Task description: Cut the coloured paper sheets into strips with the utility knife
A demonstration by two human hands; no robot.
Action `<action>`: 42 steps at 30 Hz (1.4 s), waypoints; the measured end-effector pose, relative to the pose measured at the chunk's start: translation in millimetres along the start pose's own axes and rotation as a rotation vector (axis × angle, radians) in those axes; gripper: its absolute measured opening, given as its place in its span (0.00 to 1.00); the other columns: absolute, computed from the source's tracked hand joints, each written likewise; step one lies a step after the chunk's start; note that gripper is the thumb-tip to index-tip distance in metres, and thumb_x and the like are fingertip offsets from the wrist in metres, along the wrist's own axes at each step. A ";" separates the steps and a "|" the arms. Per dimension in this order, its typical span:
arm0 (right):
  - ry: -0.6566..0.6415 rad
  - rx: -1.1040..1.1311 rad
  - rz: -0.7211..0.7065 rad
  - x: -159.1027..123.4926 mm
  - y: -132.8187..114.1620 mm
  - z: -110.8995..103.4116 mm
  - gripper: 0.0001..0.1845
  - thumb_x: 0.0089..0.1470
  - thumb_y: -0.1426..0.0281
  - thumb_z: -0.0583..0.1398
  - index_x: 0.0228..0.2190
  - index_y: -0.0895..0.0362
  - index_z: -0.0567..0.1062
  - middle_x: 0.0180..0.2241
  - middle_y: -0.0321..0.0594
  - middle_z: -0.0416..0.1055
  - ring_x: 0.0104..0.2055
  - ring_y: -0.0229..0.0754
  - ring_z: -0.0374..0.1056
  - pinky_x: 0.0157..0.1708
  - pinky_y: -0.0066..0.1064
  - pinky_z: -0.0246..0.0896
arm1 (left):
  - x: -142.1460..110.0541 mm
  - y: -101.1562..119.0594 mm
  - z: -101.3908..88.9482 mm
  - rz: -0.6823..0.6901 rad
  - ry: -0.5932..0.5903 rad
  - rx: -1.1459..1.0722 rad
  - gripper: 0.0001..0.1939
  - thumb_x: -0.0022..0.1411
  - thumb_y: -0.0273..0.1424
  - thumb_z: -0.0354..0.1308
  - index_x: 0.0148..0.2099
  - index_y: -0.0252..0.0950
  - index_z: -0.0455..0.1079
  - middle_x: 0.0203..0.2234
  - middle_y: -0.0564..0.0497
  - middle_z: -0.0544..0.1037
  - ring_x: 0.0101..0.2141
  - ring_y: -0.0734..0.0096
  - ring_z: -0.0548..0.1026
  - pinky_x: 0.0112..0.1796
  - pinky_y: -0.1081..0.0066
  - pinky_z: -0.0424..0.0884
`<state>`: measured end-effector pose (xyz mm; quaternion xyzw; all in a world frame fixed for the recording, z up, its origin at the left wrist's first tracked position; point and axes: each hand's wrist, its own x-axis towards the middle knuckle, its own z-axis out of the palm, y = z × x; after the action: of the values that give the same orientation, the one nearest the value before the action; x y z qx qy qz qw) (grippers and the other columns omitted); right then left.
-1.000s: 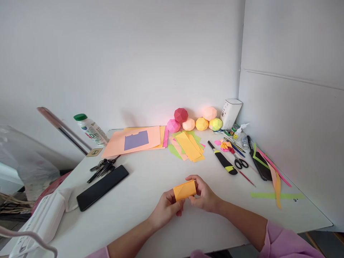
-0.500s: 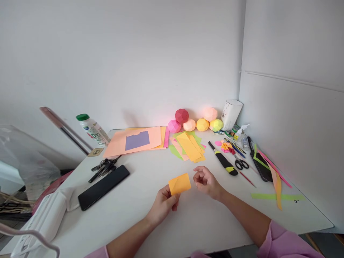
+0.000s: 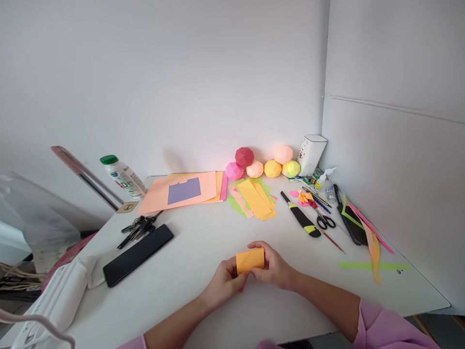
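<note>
A small orange piece of paper (image 3: 250,261), apparently folded, is held up between my two hands over the white table. My left hand (image 3: 225,280) grips its left edge, thumb in front and fingers behind. At the right edge my right hand (image 3: 274,265) pinches it, with the thumb at the lower corner and the index finger along the top. Beyond the hands lies a loose pile of orange, pink and green paper strips (image 3: 256,198). To the right of the pile rest a black and yellow utility knife (image 3: 304,219) and black-handled scissors (image 3: 326,221).
Faceted paper balls (image 3: 272,168) stand against the wall beside a white box (image 3: 312,154). Coloured sheets (image 3: 154,196) lie at the back left. A black phone (image 3: 138,254), keys (image 3: 140,227) and a bottle (image 3: 123,177) are on the left. Paper strips (image 3: 374,265) lie far right.
My right hand has closed on the right edge of the orange paper, which it was apart from before. The paper has moved slightly right and down with my left hand.
</note>
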<state>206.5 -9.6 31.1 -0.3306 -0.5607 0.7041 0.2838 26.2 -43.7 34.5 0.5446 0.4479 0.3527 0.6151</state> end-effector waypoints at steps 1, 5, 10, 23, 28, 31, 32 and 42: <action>0.007 -0.010 0.002 0.2 0.6 -0.8 0.28 0.44 0.77 0.62 0.47 0.52 0.61 0.33 0.31 0.61 0.30 0.33 0.59 0.30 0.28 0.56 | -0.1 0.1 0.3 -0.005 -0.005 0.003 0.07 0.52 0.33 0.56 0.32 0.35 0.65 0.17 0.59 0.64 0.19 0.78 0.60 0.23 0.73 0.59; 0.029 -0.033 -0.004 0.2 1.3 -1.4 0.30 0.43 0.78 0.61 0.48 0.52 0.61 0.34 0.32 0.61 0.30 0.33 0.59 0.30 0.28 0.56 | -1.0 -0.1 2.0 -0.005 -0.014 0.002 0.09 0.53 0.34 0.56 0.34 0.34 0.66 0.18 0.58 0.64 0.20 0.78 0.61 0.24 0.73 0.59; 0.046 -0.063 -0.004 -1.2 -1.4 1.0 0.31 0.42 0.79 0.61 0.48 0.52 0.61 0.32 0.31 0.61 0.29 0.33 0.58 0.29 0.27 0.55 | -2.6 1.9 3.7 -0.034 0.007 0.017 0.08 0.52 0.33 0.56 0.34 0.34 0.65 0.17 0.58 0.65 0.20 0.77 0.62 0.24 0.72 0.60; 0.158 -0.094 -0.005 0.4 -18.7 -15.2 0.30 0.42 0.75 0.61 0.48 0.51 0.60 0.34 0.33 0.62 0.30 0.33 0.59 0.29 0.27 0.57 | -1.6 -1.4 -9.4 0.005 0.166 -0.149 0.10 0.57 0.37 0.55 0.29 0.38 0.59 0.19 0.57 0.68 0.20 0.76 0.67 0.24 0.73 0.63; 0.048 -0.222 0.045 0.2 -3.7 -9.2 0.30 0.42 0.77 0.60 0.49 0.51 0.61 0.31 0.31 0.61 0.27 0.32 0.58 0.26 0.25 0.56 | 0.1 3.8 -6.2 0.021 0.181 -0.159 0.19 0.56 0.48 0.57 0.37 0.38 0.62 0.26 0.56 0.69 0.23 0.76 0.68 0.24 0.73 0.65; -0.022 -0.279 0.068 -0.6 3.5 -6.9 0.30 0.44 0.75 0.60 0.50 0.52 0.61 0.31 0.31 0.62 0.24 0.32 0.57 0.23 0.25 0.55 | 1.6 1.8 -5.0 -0.018 0.215 -0.102 0.21 0.54 0.51 0.57 0.32 0.37 0.62 0.23 0.57 0.68 0.21 0.77 0.66 0.24 0.74 0.63; -0.029 -0.275 0.055 -0.7 4.1 -7.0 0.29 0.45 0.74 0.60 0.50 0.52 0.61 0.31 0.32 0.62 0.25 0.32 0.58 0.24 0.26 0.56 | 2.0 1.0 -4.9 -0.029 0.215 -0.079 0.22 0.54 0.52 0.57 0.30 0.37 0.62 0.22 0.57 0.67 0.21 0.78 0.65 0.23 0.74 0.62; 0.046 -0.395 -0.151 0.9 -0.6 -2.9 0.02 0.48 0.72 0.59 0.28 0.57 0.71 0.28 0.35 0.69 0.31 0.38 0.64 0.31 0.30 0.59 | 0.2 -4.8 -0.5 0.014 0.111 0.114 0.20 0.54 0.48 0.58 0.28 0.36 0.63 0.19 0.56 0.65 0.21 0.78 0.61 0.23 0.74 0.58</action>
<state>208.3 -7.1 31.1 -0.3527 -0.7045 0.5495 0.2781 25.5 -44.0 29.8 0.5613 0.4968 0.3610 0.5548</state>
